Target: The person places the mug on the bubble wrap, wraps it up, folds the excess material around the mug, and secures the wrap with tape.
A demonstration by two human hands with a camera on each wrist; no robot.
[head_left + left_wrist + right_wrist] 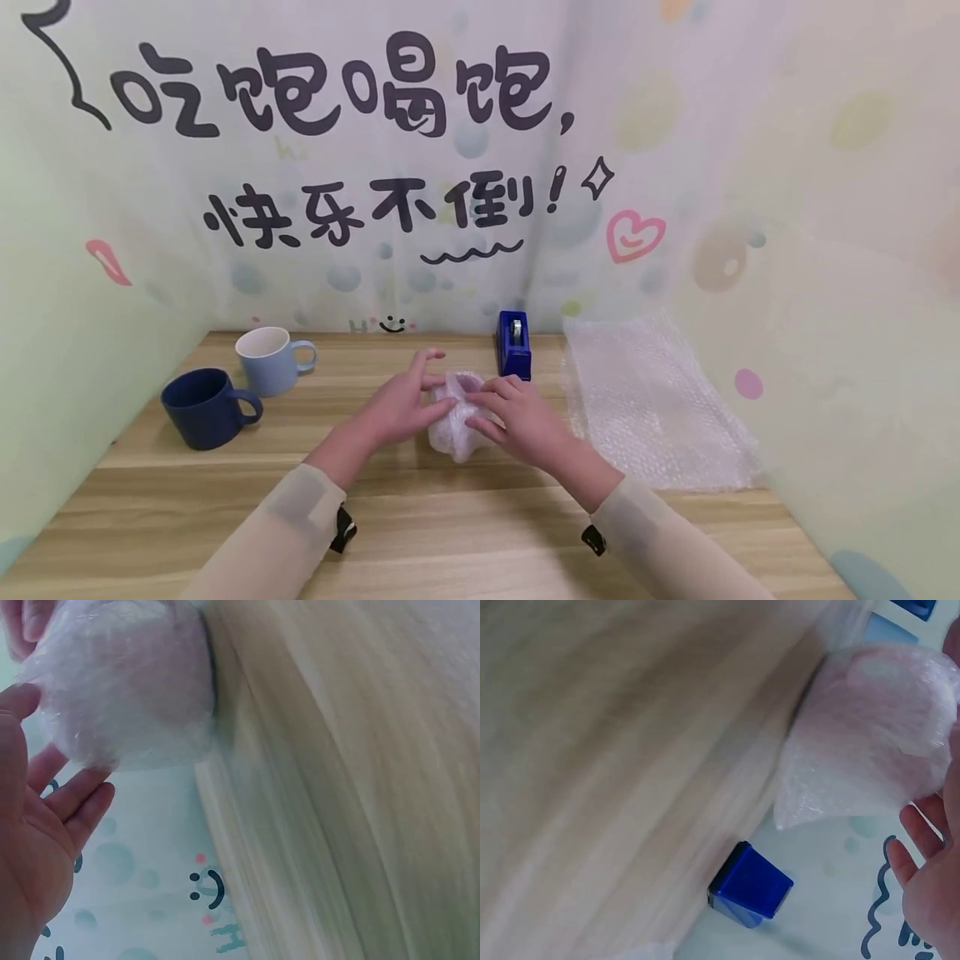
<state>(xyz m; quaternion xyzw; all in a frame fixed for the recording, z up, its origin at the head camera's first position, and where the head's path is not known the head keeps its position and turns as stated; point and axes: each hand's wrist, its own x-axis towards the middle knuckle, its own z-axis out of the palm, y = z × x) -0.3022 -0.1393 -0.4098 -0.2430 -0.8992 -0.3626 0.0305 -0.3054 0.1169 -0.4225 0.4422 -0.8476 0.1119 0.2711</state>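
Note:
Between the two hands a rounded bundle of bubble wrap (456,433) stands on the wooden table, its top loosely folded. Something pinkish shows faintly through the layers in the right wrist view; its kind is hidden. My left hand (402,406) holds the bundle's left side, thumb at the upper folds and fingertips against the far side. From the right, my right hand (527,418) holds the wrap's top edge with its thumb and fingers. Both wrist views show fingertips touching the wrapped bundle (131,690).
A blue tape dispenser (514,346) stands just behind the bundle. At the left are a dark blue mug (201,410) and a light blue mug (270,367). Flat bubble wrap sheets (660,408) lie at the right. A printed curtain (390,283) hangs behind the table.

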